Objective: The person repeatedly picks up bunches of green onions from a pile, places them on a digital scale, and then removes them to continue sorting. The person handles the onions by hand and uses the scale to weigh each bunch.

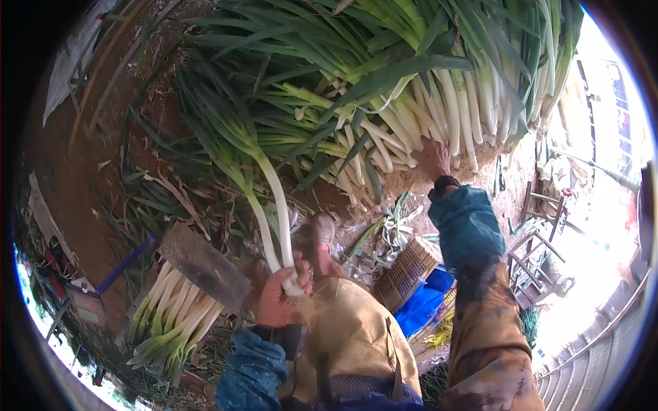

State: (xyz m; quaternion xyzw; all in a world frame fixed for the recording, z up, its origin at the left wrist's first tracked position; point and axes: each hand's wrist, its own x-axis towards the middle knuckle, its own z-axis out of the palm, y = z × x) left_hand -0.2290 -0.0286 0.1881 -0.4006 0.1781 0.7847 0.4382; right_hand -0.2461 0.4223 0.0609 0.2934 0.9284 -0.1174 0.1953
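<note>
My left hand (280, 295) is closed around the root ends of two leeks (280, 205). Their white stems rise from my fist, and their dark green leaves fan out away from me. My right hand (434, 158) reaches to the lower white stems of a large leek pile (452, 113); its fingertips are partly hidden there, so I cannot tell whether it grips one. Loose roots fringe the pile's near edge. Left of my left hand, trimmed leeks (175, 303) lie side by side, partly under a flat, dirty board (205, 264).
A slatted basket (408, 267) and a blue plastic bag (426, 295) are beside my right leg. Small stool frames (534, 262) stand at the right. A blue bar (126, 264) slants past the board. Peeled leaves (396, 228) litter the ground.
</note>
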